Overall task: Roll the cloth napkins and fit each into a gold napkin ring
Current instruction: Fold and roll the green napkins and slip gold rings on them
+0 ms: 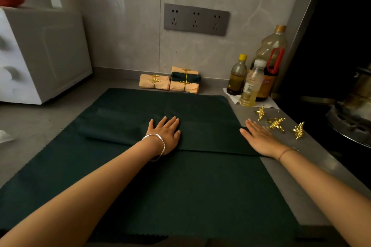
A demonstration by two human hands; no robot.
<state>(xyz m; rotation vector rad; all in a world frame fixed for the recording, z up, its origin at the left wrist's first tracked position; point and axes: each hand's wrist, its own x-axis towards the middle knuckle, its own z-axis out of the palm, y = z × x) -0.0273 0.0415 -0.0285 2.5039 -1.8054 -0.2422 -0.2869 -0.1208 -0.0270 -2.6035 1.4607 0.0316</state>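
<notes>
1. Both hands are down flat on the green napkin (180, 186), which lies spread on the table (40, 126) right in front of me. My left hand (165, 136) has straight fingers and presses the folded band at the cloth's centre. My right hand (260, 140) is just as flat, gripping nothing, on the band's end at three o'clock.
2. I read this step as smoothing the fold before the roll.
3. To do it well, I sweep from the centre out toward nine and three o'clock and get the near edge straight. Then I roll tight and even, so the roll slips through a ring.
4. Count time! There are three loose gold rings (276, 123), near my right hand at two o'clock.
5. The finished rolls sit at twelve o'clock by the wall. There is one green roll (192, 78), and the peach rolls (158, 86) look like four, though the stacking makes that hard to confirm.
6. Three bottles (252, 84) stand at one o'clock.
</notes>
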